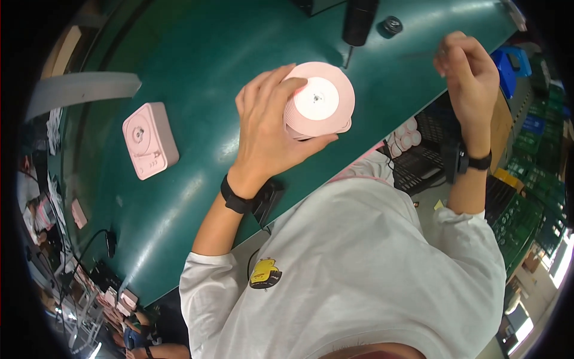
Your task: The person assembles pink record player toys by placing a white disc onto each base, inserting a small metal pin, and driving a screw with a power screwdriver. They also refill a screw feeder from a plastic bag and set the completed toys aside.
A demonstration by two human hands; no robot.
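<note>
My left hand [266, 116] is wrapped around a pink round part [344, 99] with a white disc in its middle and a ribbed side wall. The thumb presses its lower edge, and a fingertip rests on the white disc. Raised over the table's right edge is my right hand [469, 72], its fingers curled in toward the thumb; they are slightly blurred, and whatever they may pinch is too small to tell. Just beyond the pink part hangs a black electric screwdriver [360, 24], its thin bit pointing down at the table.
A pink box-shaped device [161, 140] with a round dial lies left on the green table [206, 54]. A small black round container [390, 27] stands at the far side. Past the right edge are a black crate [421, 161], pink round parts [406, 137] and a blue bin [509, 75].
</note>
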